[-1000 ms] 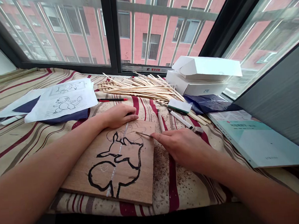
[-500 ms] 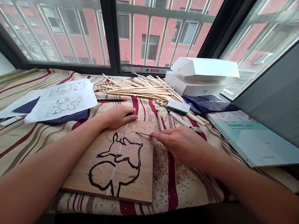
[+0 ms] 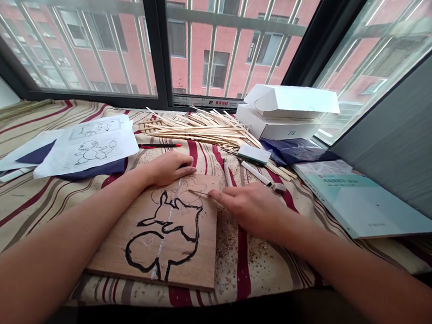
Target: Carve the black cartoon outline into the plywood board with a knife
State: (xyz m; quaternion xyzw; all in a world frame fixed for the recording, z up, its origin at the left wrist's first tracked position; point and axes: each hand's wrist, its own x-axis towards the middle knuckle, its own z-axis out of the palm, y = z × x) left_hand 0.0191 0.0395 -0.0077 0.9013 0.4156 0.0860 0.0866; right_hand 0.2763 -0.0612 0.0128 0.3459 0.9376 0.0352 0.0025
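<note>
Board of flat brown wood, four-cornered, lies at a slant near the front edge of a cream tablecloth with dark red and brown stripes. On it I make out a thick black outline, a pale broken line running up through it, and faint pencilled loops toward the far edge. My right hand pinches a thin dark pointed tool between its fingertips, closed on one end, and the tip reaches over those loops; from my end I cannot tell whether it touches the wood. My left hand lies at the board's far edge with its fingers curled, and I cannot tell whether it has hold of anything underneath. Brown crumbs are strewn just right of the board. Beyond the right hand I see a slim white stick, a white rod with a dark band, a small grey block and a white-and-green rectangular block. Farther out lie a red-and-black pen, a heap of thin pale wooden strips, a white cardboard box, white paper sheets with line drawings on the left, and a pale green book on the right.
</note>
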